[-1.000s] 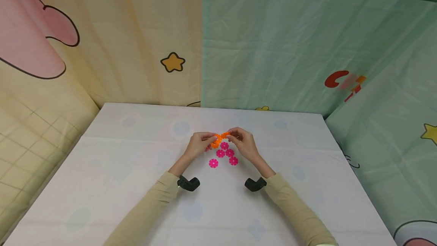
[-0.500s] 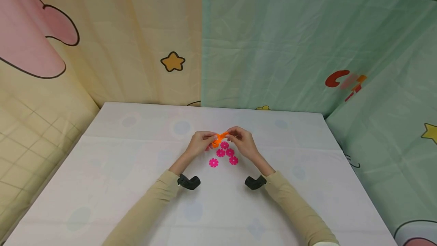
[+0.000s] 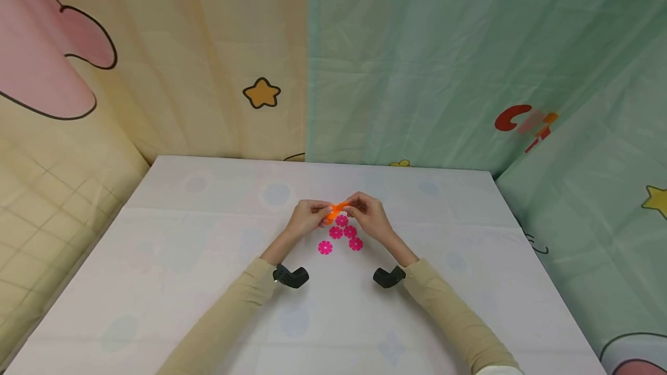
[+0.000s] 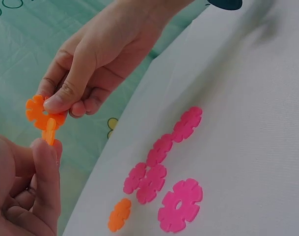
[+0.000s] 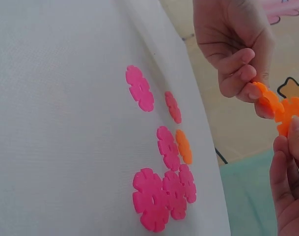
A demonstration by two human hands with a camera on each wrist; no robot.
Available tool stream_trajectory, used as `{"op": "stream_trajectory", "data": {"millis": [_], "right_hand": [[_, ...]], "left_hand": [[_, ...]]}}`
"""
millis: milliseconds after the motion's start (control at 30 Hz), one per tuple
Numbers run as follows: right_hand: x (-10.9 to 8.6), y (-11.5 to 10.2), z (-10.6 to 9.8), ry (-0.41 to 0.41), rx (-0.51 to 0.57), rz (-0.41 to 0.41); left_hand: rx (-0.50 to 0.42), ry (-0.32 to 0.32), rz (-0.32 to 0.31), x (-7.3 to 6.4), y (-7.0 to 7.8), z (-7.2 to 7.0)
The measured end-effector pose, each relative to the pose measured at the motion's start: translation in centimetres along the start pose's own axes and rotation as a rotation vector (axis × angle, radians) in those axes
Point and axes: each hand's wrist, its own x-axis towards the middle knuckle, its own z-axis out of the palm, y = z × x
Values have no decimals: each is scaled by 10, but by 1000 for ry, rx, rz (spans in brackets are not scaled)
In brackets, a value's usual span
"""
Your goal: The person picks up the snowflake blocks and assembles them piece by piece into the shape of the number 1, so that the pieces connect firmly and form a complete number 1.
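Observation:
In the head view my left hand (image 3: 304, 217) and right hand (image 3: 370, 216) meet above the table. My left hand pinches an orange notched snowflake disc (image 4: 49, 132), seen edge-on in the left wrist view. Between thumb and fingers my right hand holds a second orange snowflake disc (image 4: 37, 112), face more visible there. The two discs touch at their rims, set at an angle to each other; whether their slots are interlocked I cannot tell. Below the hands lie several pink snowflake discs (image 5: 151, 200) and one loose orange snowflake disc (image 5: 184, 146).
A pale cloth covers the table (image 3: 208, 305). One pinkish-red disc (image 5: 173, 106) lies beside the loose orange one. Black wrist cameras (image 3: 290, 276) sit on both wrists. Printed curtains (image 3: 396, 74) hang behind the table's far edge.
The orange disc in my right hand has turned from nearly face-on to more edge-on in the head view. Both hands stay almost in place, and the discs on the table have not moved.

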Motion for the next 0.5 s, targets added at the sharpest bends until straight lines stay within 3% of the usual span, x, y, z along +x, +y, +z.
{"op": "stream_trajectory", "data": {"millis": [333,500], "right_hand": [[-2,1,2,-26,13,105],[1,-27,-2,-29,7,104]], "left_hand": [[22,10,1,-2,-4,2],[13,6,10,0,1,1]]}}
